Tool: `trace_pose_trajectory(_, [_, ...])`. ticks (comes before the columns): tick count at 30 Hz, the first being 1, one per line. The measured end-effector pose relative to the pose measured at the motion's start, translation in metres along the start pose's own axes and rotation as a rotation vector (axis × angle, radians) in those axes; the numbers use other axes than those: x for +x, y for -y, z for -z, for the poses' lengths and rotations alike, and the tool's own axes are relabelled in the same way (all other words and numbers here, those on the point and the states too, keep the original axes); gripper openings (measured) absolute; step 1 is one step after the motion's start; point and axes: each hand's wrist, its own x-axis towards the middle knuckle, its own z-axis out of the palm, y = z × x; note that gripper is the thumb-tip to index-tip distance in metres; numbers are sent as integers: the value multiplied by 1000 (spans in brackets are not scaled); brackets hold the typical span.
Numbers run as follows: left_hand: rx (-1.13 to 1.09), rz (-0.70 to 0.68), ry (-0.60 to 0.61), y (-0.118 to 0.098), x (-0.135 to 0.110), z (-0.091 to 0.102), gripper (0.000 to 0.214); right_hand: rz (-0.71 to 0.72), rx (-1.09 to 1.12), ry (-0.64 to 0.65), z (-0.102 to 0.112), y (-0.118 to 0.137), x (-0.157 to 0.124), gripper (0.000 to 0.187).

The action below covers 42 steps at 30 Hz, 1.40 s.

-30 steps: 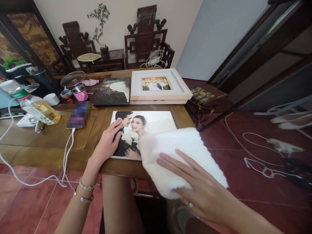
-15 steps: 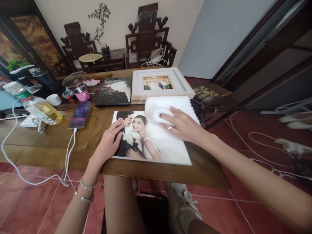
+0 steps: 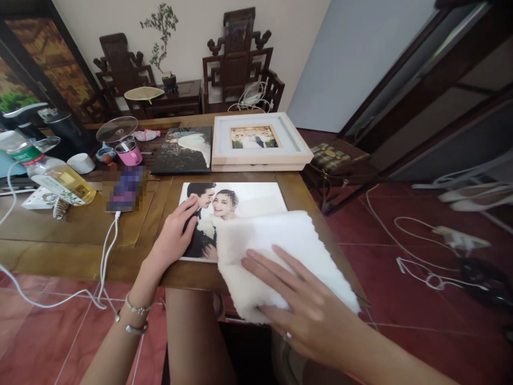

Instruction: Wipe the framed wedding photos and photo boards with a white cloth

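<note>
A large unframed wedding photo print point(image 3: 256, 199) lies flat near the front edge of a wooden table point(image 3: 72, 235). My left hand point(image 3: 174, 235) rests on the print's left side, fingers flat and a little spread, holding it down. My right hand point(image 3: 298, 305) lies flat, fingers stretched out, on a fluffy white cloth point(image 3: 276, 251). That cloth covers the print's near right part and hangs over the table's front edge.
Behind the print lie a dark photo canvas point(image 3: 183, 151) and a white framed picture point(image 3: 256, 141). To the left are a blurred phone point(image 3: 124, 188) with a white cable point(image 3: 106, 251), a pink cup point(image 3: 128, 152), a bottle point(image 3: 64, 179). Cables point(image 3: 433, 262) lie on the red floor.
My right hand slid the white cloth from the print's far right corner back toward me, down to its near right part. My left hand stayed put on the print.
</note>
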Motion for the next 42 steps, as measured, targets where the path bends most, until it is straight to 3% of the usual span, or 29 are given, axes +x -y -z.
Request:
trace_pose_trajectory(3, [0, 3, 10, 1, 0, 0, 40, -15, 2, -1, -3, -14, 6, 23])
trace_pose_trajectory(8, [3, -1, 9, 0, -1, 2, 41, -56, -115, 75, -13, -73, 22, 25])
trace_pose_trajectory(12, [-10, 0, 11, -2, -1, 2, 41, -192, -227, 53, -22, -122, 38, 26])
trace_pose_trajectory(15, [-16, 8, 14, -2, -1, 2, 41, -263, -247, 64, -27, -138, 45, 28])
trace_pose_trajectory(19, [-18, 12, 3, 0, -1, 1, 40, -183, -230, 42, -25, -115, 35, 24])
trace_pose_trajectory(26, [-4, 7, 7, 0, -1, 1, 40, 20, 15, -5, -8, -23, 4, 21])
trace_pose_trajectory(30, [-2, 4, 7, 0, 0, 1, 40, 46, 71, 7, -5, -15, 2, 21])
trace_pose_trajectory(42, [-26, 7, 5, -2, -1, 2, 41, -166, -112, 100, -23, -146, 53, 28])
